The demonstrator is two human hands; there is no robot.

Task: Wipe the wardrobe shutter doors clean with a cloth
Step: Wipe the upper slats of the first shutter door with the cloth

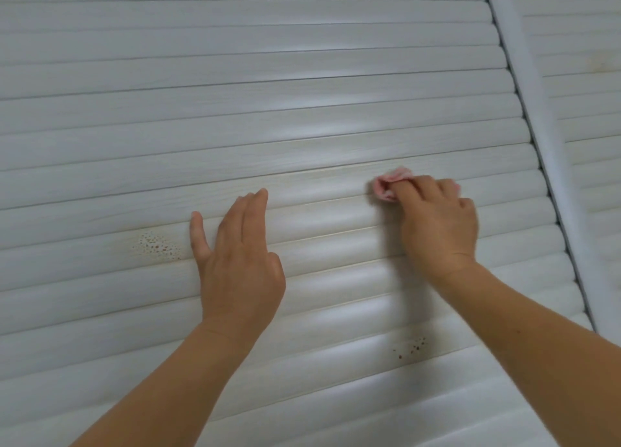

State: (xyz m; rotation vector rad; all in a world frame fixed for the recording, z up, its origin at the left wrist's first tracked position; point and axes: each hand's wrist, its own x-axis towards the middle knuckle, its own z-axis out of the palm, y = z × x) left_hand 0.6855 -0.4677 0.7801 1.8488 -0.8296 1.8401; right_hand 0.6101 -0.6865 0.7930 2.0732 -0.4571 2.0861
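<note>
White shutter door [235, 93] slats run horizontally; right hand [440, 224] grips cloth [386, 186].

Before you stands the white shutter door [235, 87], its horizontal wood-grain slats filling nearly the whole view and catching soft glare down the middle. Your left hand [235, 261] lies flat on the slats, fingers straight, and serves as the landmark. Just left of its thumb a patch of brown specks [156, 245] marks one slat. Well to its right your right hand [440, 224] presses a bunched pink cloth [389, 184] against a slat. Below and right of the left hand lies a second, smaller scatter of reddish spots [411, 345]. Farther right, a pale upright frame [537, 110] borders the door, with a second slatted door [591, 144] beyond it.
</note>
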